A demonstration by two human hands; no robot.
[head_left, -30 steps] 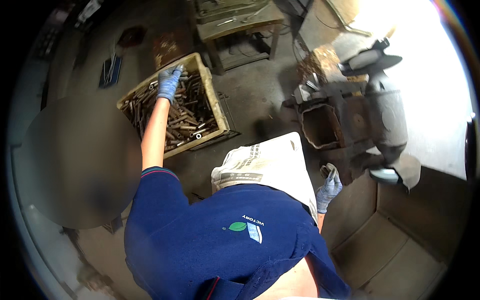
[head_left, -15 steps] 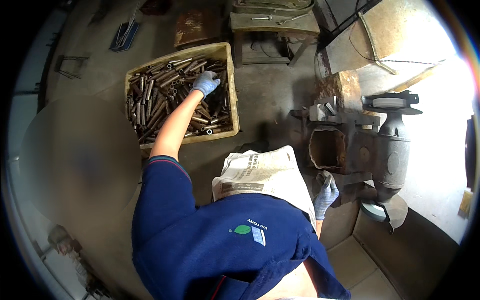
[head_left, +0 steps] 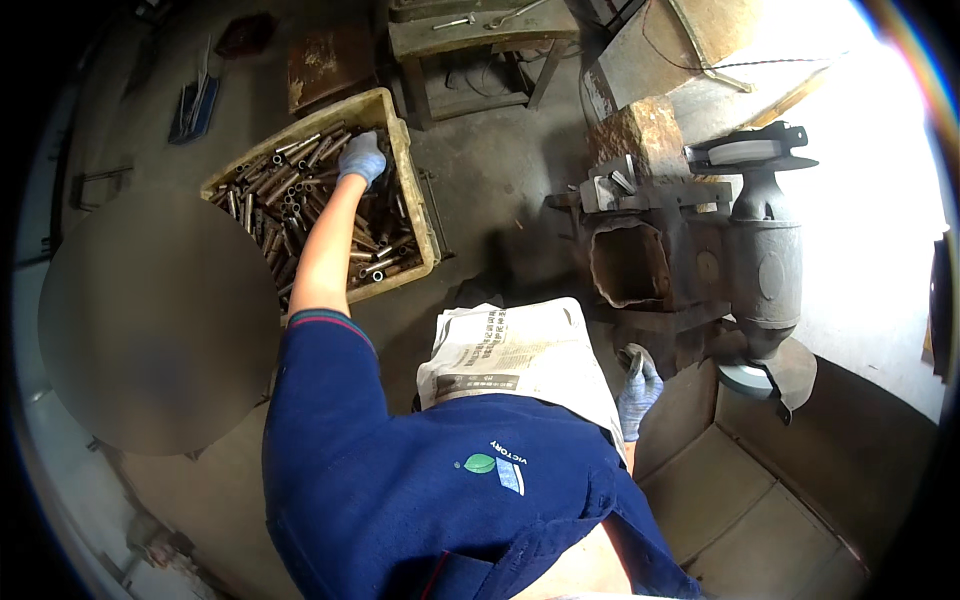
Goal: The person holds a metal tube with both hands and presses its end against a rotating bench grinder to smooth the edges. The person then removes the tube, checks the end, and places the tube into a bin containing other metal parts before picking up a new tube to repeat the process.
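Upper left of the frame, the gloved left hand (head_left: 362, 158) reaches into the crate (head_left: 415, 200) of metal tubes (head_left: 290, 195), fingers curled; whether it grips any I cannot tell. The right hand (head_left: 637, 392) looks loosely curled beside the newspaper (head_left: 515, 350), apparently empty. Loose tubes could roll and pinch fingers.

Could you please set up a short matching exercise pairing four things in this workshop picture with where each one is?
Things:
1. left hand
2. right hand
3. newspaper
4. bench grinder

Places:
A. spread over the person's lap
B. on the right, beside the rusty metal box
C. low at the person's right side
D. in the yellow crate of metal tubes

Pairs: 1-D, 2-C, 3-A, 4-B
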